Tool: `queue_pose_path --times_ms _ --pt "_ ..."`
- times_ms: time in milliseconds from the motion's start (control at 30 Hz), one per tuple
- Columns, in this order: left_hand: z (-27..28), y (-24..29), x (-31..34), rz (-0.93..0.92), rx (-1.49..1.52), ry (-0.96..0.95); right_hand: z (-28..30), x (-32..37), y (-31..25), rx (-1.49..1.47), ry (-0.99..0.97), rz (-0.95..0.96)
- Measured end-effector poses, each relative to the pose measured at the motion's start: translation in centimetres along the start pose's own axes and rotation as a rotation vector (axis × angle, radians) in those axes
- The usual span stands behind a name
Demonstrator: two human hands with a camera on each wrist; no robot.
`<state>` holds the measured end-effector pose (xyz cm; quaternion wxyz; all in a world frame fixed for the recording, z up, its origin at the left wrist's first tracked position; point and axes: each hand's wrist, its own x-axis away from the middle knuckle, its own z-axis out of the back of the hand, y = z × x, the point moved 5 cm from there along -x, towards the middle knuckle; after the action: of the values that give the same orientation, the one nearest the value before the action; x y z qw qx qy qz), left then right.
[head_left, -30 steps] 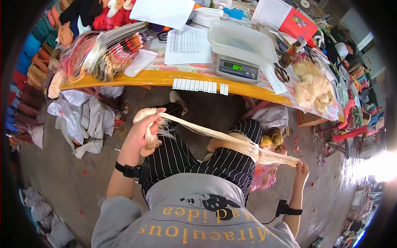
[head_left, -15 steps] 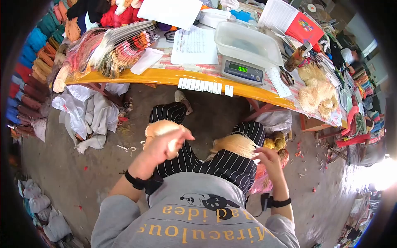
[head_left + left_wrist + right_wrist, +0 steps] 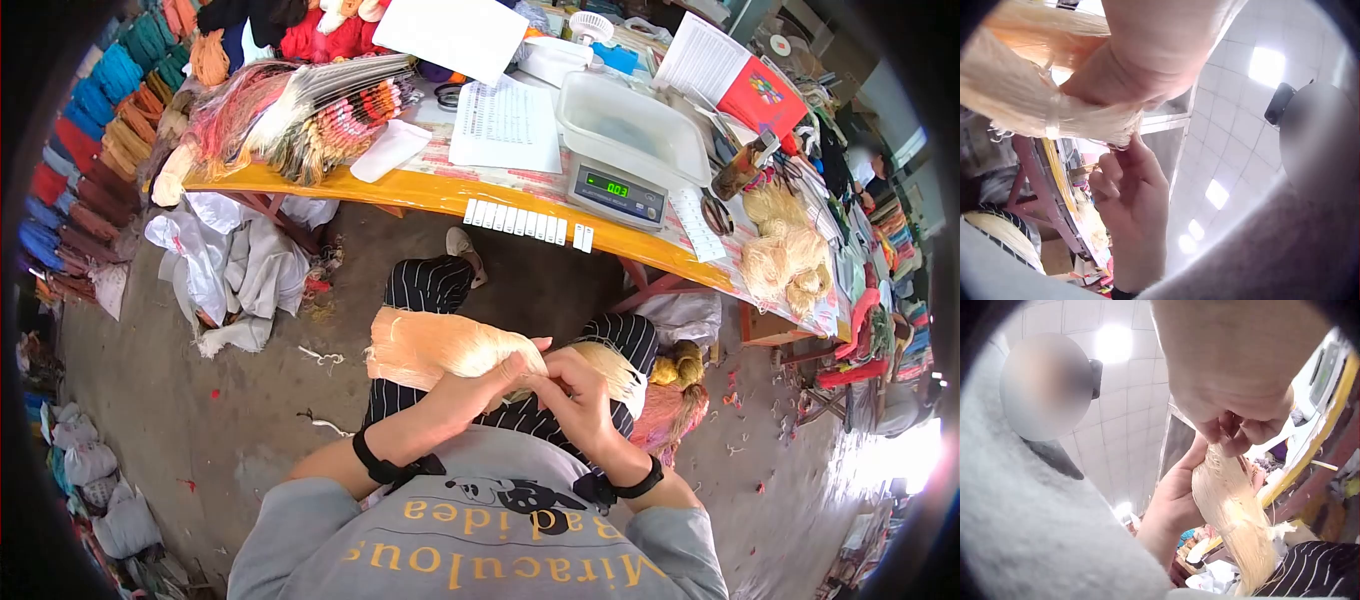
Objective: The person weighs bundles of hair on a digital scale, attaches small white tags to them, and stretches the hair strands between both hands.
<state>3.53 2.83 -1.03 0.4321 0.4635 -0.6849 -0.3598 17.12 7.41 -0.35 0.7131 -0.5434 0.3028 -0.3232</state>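
Observation:
A pale cream and peach skein of yarn (image 3: 430,345) lies folded over the lap. My left hand (image 3: 475,390) grips it near its right-hand end, thumb along the top. Close against that end, my right hand (image 3: 580,400) pinches the strands with thumb and fingertips. In the left wrist view, a thin tie (image 3: 1052,119) circles the bundle, and the right hand's fingertips meet the end of the strands. The right wrist view shows the yarn (image 3: 1232,500) hanging down from the two hands. Another cream bundle (image 3: 612,372) rests on the right thigh, beside the right hand.
Ahead stands a table with a yellow edge (image 3: 420,202), bearing a digital scale (image 3: 618,190) with a plastic tub (image 3: 635,125), printed sheets (image 3: 508,128) and a fan of yarn samples (image 3: 320,120). Cream hanks (image 3: 785,255) lie at its right end. White sacks (image 3: 235,265) sit on the floor.
One second ago the yarn was stretched wide between both hands. The right hand has let go of that stretch, come inward and now pinches the skein's end beside the left hand.

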Motion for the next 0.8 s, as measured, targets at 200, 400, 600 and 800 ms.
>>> queue_pose_path --times_ms 200,400,600,800 --pt "0.3 -0.8 -1.0 0.117 0.588 0.045 -0.7 1.1 1.5 -0.886 0.021 -0.515" --pt "1.5 0.0 -0.4 0.097 0.361 -0.185 -2.1 2.3 2.2 -0.722 -0.291 -0.545" --pt "15.7 -4.4 3.7 0.454 0.492 -0.018 7.0 5.0 5.3 -0.394 0.017 -0.591" --pt "36.7 -0.2 13.3 -0.144 0.723 0.461 21.7 9.7 10.4 -0.334 0.449 -0.555"
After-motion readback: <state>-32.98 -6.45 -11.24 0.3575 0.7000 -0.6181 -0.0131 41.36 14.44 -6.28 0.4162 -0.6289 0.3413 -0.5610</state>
